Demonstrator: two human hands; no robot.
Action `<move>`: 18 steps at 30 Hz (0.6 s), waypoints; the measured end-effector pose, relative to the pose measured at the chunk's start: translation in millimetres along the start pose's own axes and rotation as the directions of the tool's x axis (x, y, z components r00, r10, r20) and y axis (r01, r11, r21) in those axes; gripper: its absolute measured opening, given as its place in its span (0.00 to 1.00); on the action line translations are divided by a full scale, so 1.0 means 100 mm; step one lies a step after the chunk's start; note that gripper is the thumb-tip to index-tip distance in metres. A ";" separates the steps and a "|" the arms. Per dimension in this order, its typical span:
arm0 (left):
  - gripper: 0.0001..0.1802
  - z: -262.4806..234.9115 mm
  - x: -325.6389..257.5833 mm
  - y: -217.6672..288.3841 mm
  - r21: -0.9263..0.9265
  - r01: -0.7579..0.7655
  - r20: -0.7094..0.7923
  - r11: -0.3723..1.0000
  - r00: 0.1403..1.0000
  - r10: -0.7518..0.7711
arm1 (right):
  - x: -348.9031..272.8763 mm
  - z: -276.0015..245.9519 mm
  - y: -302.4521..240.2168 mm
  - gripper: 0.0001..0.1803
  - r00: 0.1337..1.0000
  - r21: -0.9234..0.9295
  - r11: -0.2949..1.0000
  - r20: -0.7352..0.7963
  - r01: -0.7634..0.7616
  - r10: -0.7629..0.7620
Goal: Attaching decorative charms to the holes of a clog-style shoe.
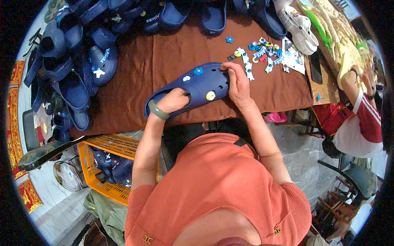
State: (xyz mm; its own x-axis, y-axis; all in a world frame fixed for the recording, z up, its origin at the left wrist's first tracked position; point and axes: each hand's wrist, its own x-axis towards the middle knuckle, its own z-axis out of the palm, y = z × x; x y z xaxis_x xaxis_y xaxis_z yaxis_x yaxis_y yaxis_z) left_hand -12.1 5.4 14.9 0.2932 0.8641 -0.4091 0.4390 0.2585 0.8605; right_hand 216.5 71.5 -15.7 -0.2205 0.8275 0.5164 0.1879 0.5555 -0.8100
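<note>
A navy blue clog (197, 87) lies tilted between my hands above the brown cloth, its toe pointing right. My left hand (175, 100), below a jade-green bangle, reaches into the foot opening, so its fingers are hidden inside. My right hand (238, 84) grips the toe end, thumb on top near the holes. On the clog's upper sit a blue flower charm (198, 71), a small white charm (186, 78) and a round yellow-and-white charm (210, 96). Beyond my right hand lies a pile of loose shoe charms (264, 53) in blue, white, yellow and red.
Many navy clogs (76, 92) are heaped along the left and far side of the cloth-covered table (135, 74). White clogs (301, 33) and a phone (315, 69) lie at right. An orange crate (111, 141) holds more clogs. Another person's arm (350, 83) is at far right.
</note>
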 end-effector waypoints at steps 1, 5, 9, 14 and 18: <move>0.20 0.00 -0.01 0.02 0.001 -0.002 0.000 1.000 1.000 0.002 | -0.01 0.00 0.01 0.09 0.999 0.012 0.999 -0.027 -0.031 0.031; 0.20 0.01 0.03 -0.12 -0.009 -0.053 -0.014 0.999 0.998 0.053 | 0.05 -0.06 -0.05 0.06 0.995 0.010 1.000 -0.096 0.016 -0.015; 0.20 0.00 0.04 -0.18 0.021 -0.037 -0.009 0.999 0.999 0.037 | 0.21 -0.20 -0.45 0.25 0.899 -0.273 0.892 0.358 0.360 -0.253; 0.19 0.01 0.01 -0.08 -0.055 -0.114 0.039 0.992 0.992 0.116 | 0.25 -0.15 -0.51 0.31 0.727 -0.374 0.711 0.627 0.596 -0.280; 0.20 0.01 0.01 -0.06 -0.113 -0.141 0.076 0.984 0.986 0.150 | 0.29 -0.13 -0.46 0.24 0.595 -0.285 0.645 0.732 0.709 -0.331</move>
State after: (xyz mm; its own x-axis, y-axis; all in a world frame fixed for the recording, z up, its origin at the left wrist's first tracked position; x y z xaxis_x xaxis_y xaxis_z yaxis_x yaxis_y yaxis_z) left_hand -13.8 4.2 8.7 0.4198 0.8575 -0.2972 0.2943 0.1812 0.9384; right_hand 214.2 71.7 40.2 -0.8941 0.2489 0.3724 0.2374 0.9683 -0.0772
